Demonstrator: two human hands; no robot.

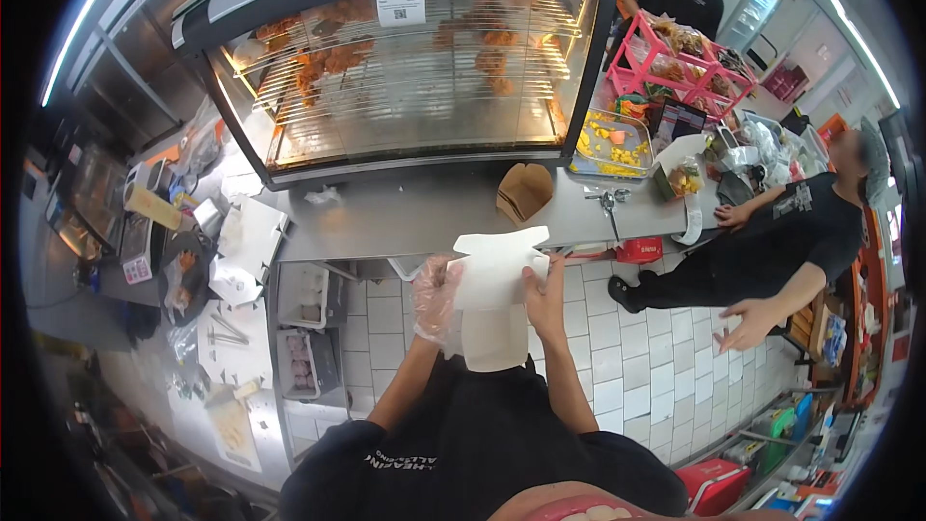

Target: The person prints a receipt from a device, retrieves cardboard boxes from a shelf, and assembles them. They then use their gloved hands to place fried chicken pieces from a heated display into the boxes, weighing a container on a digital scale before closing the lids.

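Between my two hands is a white cardboard takeaway box [494,329], its lid flap raised, held in front of my body just off the counter's front edge. My left hand [436,297], in a clear plastic glove, grips the box's left side. On the opposite side my bare right hand [545,297] pinches the card with thumb and fingers. A brown paper food tray [524,193] stands on the steel counter [405,213] beyond the box. Behind the counter space, a lit heated display cabinet [412,87] holds fried chicken pieces [340,58] on wire racks.
To the right, a co-worker [788,239] stands at the counter beside an open box of food [684,174]. A tray with yellow food pieces [615,145] and a pink rack [673,65] sit behind. Flattened white boxes [246,246] and tongs [228,331] lie left.
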